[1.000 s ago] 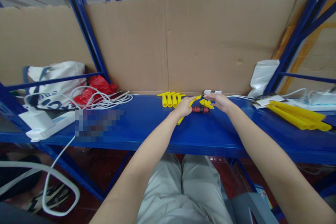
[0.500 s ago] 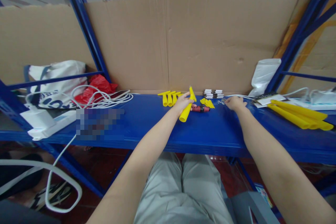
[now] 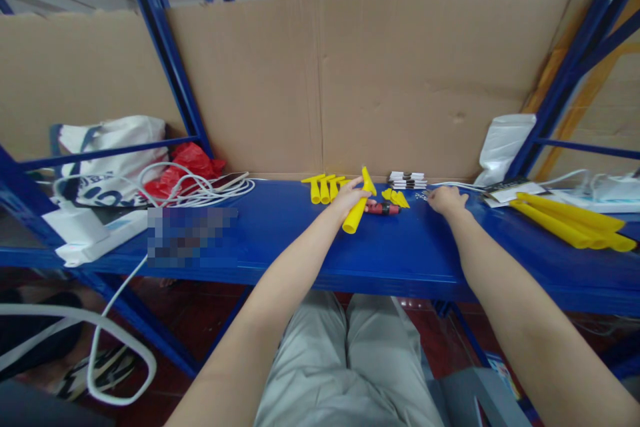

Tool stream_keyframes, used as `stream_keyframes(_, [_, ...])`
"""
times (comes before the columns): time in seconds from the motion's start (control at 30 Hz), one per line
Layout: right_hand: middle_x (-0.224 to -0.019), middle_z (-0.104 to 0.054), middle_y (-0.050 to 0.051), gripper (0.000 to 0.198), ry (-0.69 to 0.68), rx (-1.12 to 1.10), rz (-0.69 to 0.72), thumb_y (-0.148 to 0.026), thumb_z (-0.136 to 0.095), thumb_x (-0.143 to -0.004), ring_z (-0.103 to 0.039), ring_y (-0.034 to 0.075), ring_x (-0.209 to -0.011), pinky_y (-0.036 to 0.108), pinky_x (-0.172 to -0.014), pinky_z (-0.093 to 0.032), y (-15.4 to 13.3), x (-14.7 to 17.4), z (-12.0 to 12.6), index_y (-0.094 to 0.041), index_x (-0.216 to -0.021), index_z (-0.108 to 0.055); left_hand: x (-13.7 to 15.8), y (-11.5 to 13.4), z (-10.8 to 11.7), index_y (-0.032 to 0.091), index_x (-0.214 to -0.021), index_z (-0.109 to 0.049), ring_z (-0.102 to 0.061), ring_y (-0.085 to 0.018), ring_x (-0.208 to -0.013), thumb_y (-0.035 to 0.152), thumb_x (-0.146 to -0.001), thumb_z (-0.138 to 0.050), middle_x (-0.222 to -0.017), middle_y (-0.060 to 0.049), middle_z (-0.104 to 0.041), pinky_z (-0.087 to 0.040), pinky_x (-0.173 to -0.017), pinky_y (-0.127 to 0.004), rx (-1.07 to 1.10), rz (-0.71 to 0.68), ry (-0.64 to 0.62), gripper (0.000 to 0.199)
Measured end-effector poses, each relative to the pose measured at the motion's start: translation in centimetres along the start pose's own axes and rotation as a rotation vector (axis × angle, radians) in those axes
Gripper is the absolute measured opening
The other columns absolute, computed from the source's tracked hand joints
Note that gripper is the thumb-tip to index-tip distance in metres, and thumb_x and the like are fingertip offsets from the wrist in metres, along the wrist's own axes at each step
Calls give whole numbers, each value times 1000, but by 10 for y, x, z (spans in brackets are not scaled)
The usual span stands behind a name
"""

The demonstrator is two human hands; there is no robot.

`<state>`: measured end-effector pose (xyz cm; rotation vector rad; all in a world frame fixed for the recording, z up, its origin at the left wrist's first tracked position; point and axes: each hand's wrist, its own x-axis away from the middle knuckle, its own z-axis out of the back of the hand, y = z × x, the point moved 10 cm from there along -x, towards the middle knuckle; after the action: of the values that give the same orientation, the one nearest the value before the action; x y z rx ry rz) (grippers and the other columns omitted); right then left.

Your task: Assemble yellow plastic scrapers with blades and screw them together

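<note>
Left hand (image 3: 351, 195), arm outstretched: curled around yellow T-shaped plastic tube (image 3: 355, 217) (round end pointing back) | right hand (image 3: 447, 199), lowered: fingertips at small silvery, seemingly metal pieces (image 3: 421, 195), grip can't be told

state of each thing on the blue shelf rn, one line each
yellow piece, held tilted in the left grip
other yellow pieces, lined up side by side
small yellow parts, loosely heaped
red-and-black tool, lying down, on or off unclear
white bundles, stacked
small metallic bits, loose, at the right grip
long yellow tubes, lying in a pile
red plastic bag, crumpled
white cable, loosely coiled
</note>
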<state>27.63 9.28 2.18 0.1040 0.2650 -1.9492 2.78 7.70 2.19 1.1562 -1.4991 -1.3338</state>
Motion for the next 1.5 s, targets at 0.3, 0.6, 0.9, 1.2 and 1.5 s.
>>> stream_keyframes(0.3, [-116,-58,16,28,5,27,19,-23,-45,-82,-45,31,-115,52,-93,-31,-3,-1,-2,-17,-98,-67,0,-1,0,21,-139,-30,-62,-7,-53,-1,-78,-50,-108,-12,-64,-42,-42,-15,4,5,3,68])
stream_keyframes(0.6, [-110,-61,17,30,-6,51,63,-35,-52,-78,-50,32,-111,50,-91,-34,-13,3,1,-15,-95,-66,-2,-3,-2,21,-140,-29,-64,-9,-57,2,-77,-54,-110,-14,-62,-45,-45,-16,-12,26,-29,70])
stream_keyframes(0.9, [-113,-60,20,41,-48,47,61,-25,-51,-76,-55,29,-109,38,-86,-41,-19,1,-4,-9,-113,-58,-5,-8,-4,18,-139,-30,-64,-10,-57,0,-78,-50,-106,-15,-64,-46,-46,-17,-64,16,-62,67])
stream_keyframes(1.2, [-116,-58,22,45,-55,51,75,-27,-50,-77,-55,30,-109,37,-83,-44,-24,4,-4,-8,-118,-55,2,-5,-6,17,-139,-29,-64,-12,-59,0,-77,-48,-104,-15,-64,-46,-45,-18,-87,35,-62,67])
stream_keyframes(1.5, [-110,-61,24,37,-51,113,207,-14,-48,-78,-57,28,-106,31,-81,-45,-37,-7,-18,-4,-112,-60,4,-3,-7,17,-138,-30,-63,-10,-56,0,-77,-48,-106,-15,-64,-44,-45,-18,-86,37,-58,66])
